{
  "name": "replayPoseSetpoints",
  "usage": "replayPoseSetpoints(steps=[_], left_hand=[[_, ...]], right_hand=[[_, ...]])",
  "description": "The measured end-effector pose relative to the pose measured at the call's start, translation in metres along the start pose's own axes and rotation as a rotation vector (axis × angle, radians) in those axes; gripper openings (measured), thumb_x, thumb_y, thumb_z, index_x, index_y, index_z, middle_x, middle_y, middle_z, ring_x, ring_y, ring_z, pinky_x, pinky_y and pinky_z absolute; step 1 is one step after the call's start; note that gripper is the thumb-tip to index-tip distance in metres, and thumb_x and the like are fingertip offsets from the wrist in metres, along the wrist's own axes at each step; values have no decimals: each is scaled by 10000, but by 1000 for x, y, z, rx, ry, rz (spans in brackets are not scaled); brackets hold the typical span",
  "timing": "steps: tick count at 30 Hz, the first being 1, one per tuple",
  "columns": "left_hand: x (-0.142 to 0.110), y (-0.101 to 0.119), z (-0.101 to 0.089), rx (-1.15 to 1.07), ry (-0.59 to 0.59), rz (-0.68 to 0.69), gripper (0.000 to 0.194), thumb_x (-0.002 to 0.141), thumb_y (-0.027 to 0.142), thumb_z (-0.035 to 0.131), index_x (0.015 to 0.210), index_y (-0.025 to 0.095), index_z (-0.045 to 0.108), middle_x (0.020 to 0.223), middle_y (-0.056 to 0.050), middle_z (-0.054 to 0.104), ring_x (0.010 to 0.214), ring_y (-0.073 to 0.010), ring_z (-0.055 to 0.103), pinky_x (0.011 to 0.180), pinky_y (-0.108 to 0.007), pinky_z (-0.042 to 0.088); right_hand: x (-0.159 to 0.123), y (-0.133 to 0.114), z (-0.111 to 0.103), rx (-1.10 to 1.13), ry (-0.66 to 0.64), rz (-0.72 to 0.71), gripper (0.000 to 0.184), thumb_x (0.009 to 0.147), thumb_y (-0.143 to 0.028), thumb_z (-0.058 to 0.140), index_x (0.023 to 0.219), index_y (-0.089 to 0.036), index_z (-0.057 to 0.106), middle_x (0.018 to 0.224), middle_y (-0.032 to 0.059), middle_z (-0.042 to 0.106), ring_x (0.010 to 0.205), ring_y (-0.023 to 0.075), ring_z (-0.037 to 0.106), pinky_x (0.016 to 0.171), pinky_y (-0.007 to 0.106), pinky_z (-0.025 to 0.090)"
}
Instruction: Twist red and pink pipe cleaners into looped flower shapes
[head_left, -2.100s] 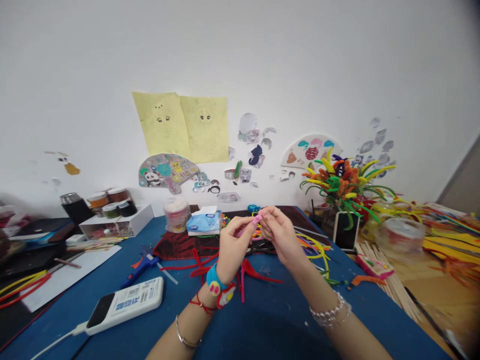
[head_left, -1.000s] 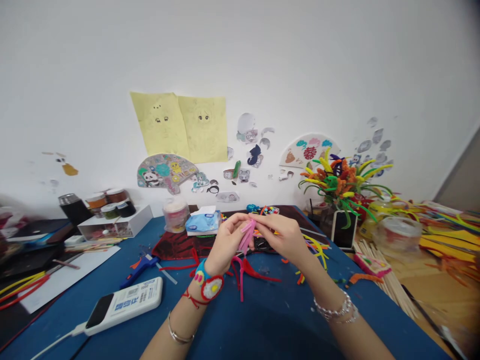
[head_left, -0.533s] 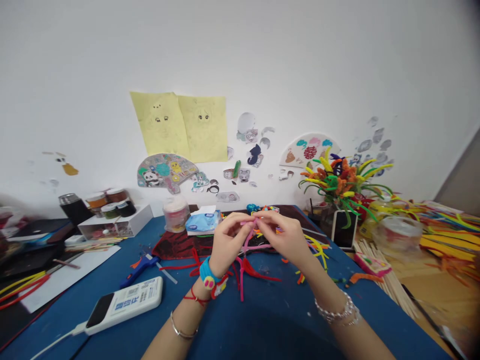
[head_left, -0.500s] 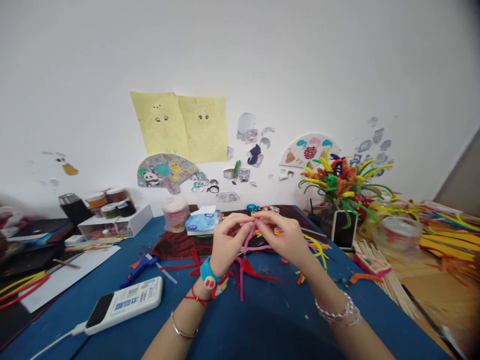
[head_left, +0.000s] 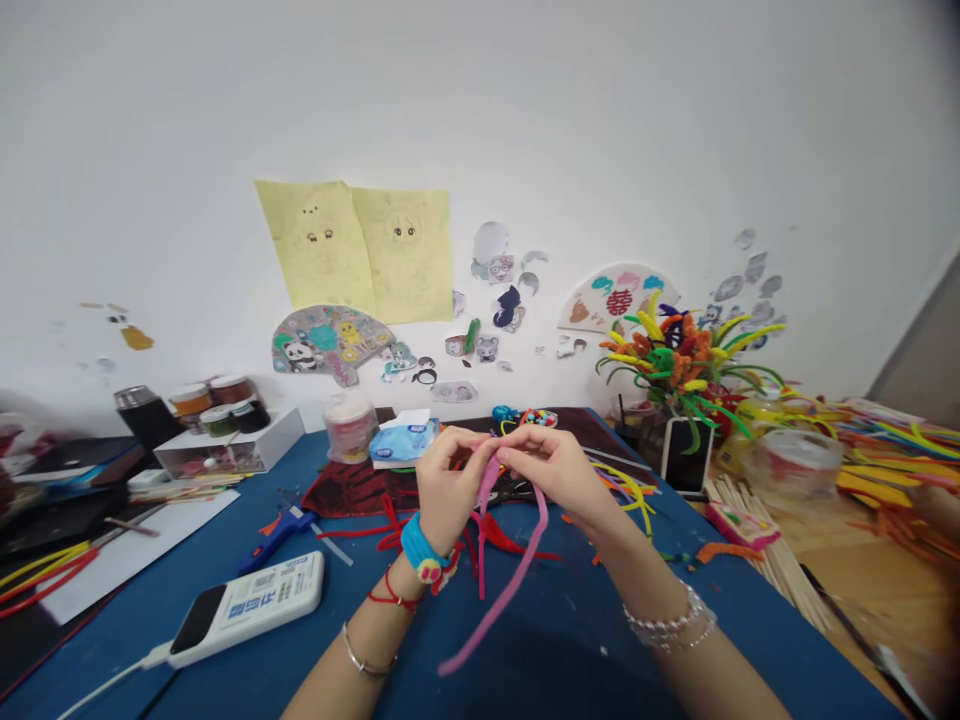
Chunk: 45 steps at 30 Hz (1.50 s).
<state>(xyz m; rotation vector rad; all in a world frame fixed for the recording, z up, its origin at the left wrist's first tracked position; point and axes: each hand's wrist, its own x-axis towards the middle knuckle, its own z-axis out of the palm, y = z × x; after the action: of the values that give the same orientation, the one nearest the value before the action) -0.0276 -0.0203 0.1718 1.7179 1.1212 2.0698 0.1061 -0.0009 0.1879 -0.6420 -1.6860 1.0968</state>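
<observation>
Above the middle of the blue table, my left hand point(head_left: 452, 485) and my right hand point(head_left: 551, 472) meet at the fingertips. Both pinch a pink pipe cleaner point(head_left: 517, 575). One long end of it bends over and hangs down toward me, its tip low over the table. A shorter pink loop shows just under the fingertips, and the exact pinch point is partly hidden by my fingers. Below and behind my hands lie red pipe cleaners point(head_left: 517, 543), beside an upright-looking bright pink stem point(head_left: 481, 565).
On the left are a white power bank point(head_left: 277, 595) with a cable and a blue glue gun point(head_left: 277, 538). A tissue pack point(head_left: 405, 440) and a tub point(head_left: 351, 428) stand behind. Pipe-cleaner flowers point(head_left: 679, 350), a phone point(head_left: 685, 455) and wooden sticks point(head_left: 780, 560) are at right.
The pink pipe cleaner's long end has swung out and now hangs toward me. My hands stay together, slightly further left. A blurred hand has appeared at the far right edge.
</observation>
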Motion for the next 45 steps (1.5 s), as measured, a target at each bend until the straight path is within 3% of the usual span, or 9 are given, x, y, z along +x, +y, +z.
replayPoseSetpoints(steps=[8,18,22,25,30,33,37,40,45], left_hand=[[28,-6,-27,-30,56,-121,193,699,333,604,679,148,552,525,27,528,447,-75,491,478,-195,396],[31,-9,-28,-106,77,-156,225,702,343,600,667,148,494,497,42,519,379,-56,477,394,-165,344],[32,-8,-30,-90,67,-153,219,712,341,593,670,152,492,496,42,523,380,-55,475,391,-164,338],[32,-7,-30,-78,43,-155,218,702,342,603,666,153,501,491,41,525,380,-57,478,393,-166,340],[30,-5,-29,-73,16,-171,226,697,352,605,662,151,508,509,36,540,381,-57,478,395,-168,351],[27,-5,-26,-85,-21,-174,227,701,350,601,668,153,493,567,28,564,384,-51,474,389,-168,355],[25,-4,-23,-97,-54,-164,225,707,347,594,667,154,484,611,21,576,384,-46,468,389,-169,361],[26,-4,-25,-83,-47,-169,229,703,355,596,666,152,497,600,21,577,384,-47,470,392,-169,363],[33,-15,-33,-30,53,-182,236,686,372,605,661,152,523,503,36,544,372,-58,474,386,-168,352]], right_hand=[[5,6,-12,115,-163,185,253,650,-327,669,786,-117,638,703,46,650,607,110,594,634,268,485],[3,10,-1,340,-304,332,208,707,-279,626,817,-144,512,691,-3,595,605,96,603,603,248,494],[5,14,0,274,-341,344,174,743,-281,578,836,-152,507,564,-61,502,399,29,449,378,144,353],[4,16,1,221,-357,333,152,747,-271,572,821,-153,511,482,-97,403,349,9,324,329,125,230],[3,22,7,201,-346,341,173,742,-282,573,823,-157,485,635,-29,537,550,70,541,522,194,443],[4,29,10,242,-343,384,198,744,-298,563,860,-172,465,687,-23,541,614,93,569,561,230,472],[6,36,13,273,-375,398,210,755,-306,545,896,-186,445,563,-71,459,414,41,426,367,141,314],[7,37,14,323,-363,421,241,722,-308,587,883,-189,453,501,-110,344,366,16,275,339,125,170],[8,33,15,285,-396,392,251,689,-335,633,823,-159,515,435,-123,313,342,9,194,342,158,152]])
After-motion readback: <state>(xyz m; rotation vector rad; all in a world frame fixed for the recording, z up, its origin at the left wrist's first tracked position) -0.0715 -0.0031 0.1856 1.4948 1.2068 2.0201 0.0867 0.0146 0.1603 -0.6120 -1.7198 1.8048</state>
